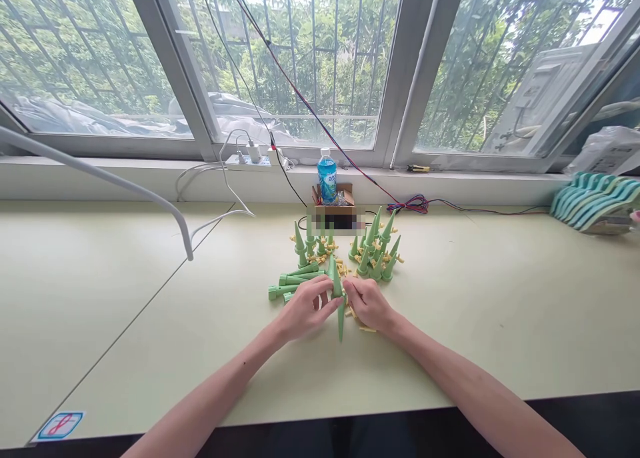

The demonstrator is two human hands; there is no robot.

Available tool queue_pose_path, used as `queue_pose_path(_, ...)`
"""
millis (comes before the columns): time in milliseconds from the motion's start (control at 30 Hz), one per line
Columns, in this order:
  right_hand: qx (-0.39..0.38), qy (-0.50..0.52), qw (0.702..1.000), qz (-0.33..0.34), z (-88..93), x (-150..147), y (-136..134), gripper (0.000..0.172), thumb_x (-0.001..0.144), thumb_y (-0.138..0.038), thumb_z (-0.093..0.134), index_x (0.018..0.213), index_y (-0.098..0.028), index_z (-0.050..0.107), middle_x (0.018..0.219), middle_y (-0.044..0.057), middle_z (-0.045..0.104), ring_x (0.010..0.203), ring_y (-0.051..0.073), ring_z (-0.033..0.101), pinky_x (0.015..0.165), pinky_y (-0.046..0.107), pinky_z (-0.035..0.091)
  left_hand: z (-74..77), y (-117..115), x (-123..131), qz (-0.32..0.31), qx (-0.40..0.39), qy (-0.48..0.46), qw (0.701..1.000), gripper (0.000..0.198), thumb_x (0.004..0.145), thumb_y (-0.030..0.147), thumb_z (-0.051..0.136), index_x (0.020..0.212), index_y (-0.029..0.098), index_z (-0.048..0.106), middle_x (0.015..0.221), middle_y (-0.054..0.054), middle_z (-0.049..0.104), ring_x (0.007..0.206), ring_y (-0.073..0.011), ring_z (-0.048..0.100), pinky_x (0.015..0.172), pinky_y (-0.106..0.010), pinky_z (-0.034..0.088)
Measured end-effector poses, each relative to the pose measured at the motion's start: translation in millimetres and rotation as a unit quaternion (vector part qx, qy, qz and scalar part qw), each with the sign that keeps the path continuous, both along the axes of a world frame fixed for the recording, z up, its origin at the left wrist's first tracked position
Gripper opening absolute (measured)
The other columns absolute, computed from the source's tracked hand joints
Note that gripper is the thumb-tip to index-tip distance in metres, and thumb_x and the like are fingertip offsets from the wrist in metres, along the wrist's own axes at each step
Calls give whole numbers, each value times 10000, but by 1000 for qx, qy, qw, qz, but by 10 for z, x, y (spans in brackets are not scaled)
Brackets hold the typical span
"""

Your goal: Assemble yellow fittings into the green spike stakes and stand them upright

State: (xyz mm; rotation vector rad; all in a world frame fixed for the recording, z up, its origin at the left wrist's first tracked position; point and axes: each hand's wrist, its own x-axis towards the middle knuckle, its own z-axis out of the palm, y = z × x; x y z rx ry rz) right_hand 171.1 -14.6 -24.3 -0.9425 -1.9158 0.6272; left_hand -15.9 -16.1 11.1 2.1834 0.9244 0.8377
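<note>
My left hand (310, 305) is closed around a green plastic watering spike (335, 278), with thumb and fingers at its sides. Close against it, my right hand (367, 301) has its fingers curled in a pinch; what lies between them is hidden. A second tapered green point (341, 323) sticks out below the hands, toward me; I cannot tell whether it belongs to the held piece. Loose green spikes (295, 281) lie by my left hand. Small yellow valve pieces (367, 329) are scattered under and beside my right hand.
Upright green spikes with yellow valves stand in a left group (299, 245) and a right group (377, 261). Behind them are a cardboard box (345, 195), a blue drink bottle (327, 178) and coiled cables (413, 205). Teal hangers (595, 201) lie far right; a white tube (150, 191) arches at left.
</note>
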Motion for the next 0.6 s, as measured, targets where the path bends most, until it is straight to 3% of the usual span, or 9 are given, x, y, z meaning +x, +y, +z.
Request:
queue_pose_path(200,2,-11,1000,-10,18,-2,-3,421,1024,-377,312,643,-205,355,557,-38,350,495,109,304,512,262,270,-13,-15,9,-10,20,8,1000,193,931,321,519,822,180,594,833,-21,512,633,-99,529,568,-228,444)
queue_pose_path(400,-14,8,1000,-23,-23,-10,18,418,1022,-394,330,650,-205,354,560,-38,368,496,107,327,512,257,279,-38,-4,31,20,21,-4,1000,178,939,298,499,808,178,514,960,-37,500,672,-92,548,582,-232,452)
queue_pose_path(600,-19,14,999,-25,-16,-19,21,427,1026,-418,316,662,-205,377,563,-36,395,493,107,355,509,252,296,-36,30,29,30,35,-1,999,191,946,307,488,798,187,473,910,-26,490,689,-107,534,596,-241,456)
